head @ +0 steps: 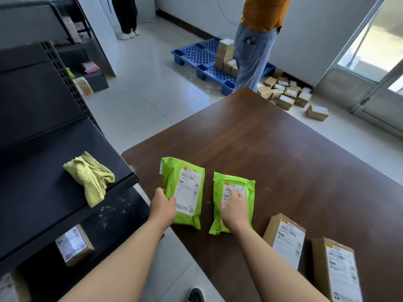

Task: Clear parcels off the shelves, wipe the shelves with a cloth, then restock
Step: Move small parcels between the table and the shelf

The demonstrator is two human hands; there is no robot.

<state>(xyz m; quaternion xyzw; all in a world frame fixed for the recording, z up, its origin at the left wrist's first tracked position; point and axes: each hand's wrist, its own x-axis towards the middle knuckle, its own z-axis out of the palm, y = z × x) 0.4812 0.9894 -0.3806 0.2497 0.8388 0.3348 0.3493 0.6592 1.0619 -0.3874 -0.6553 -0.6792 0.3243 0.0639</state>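
Observation:
Two green mailer parcels lie side by side on the brown table. My left hand grips the left edge of the left green parcel. My right hand rests flat on top of the right green parcel, fingers spread on its label. Two cardboard parcels sit at the table's near right. A yellow-green cloth lies crumpled on the black shelf to the left. On the lower shelf stands a cardboard box.
A person in an orange top stands beyond the table beside a blue pallet stacked with boxes. Several cardboard boxes are scattered on the tiled floor near the glass door. Another person's legs show at the back.

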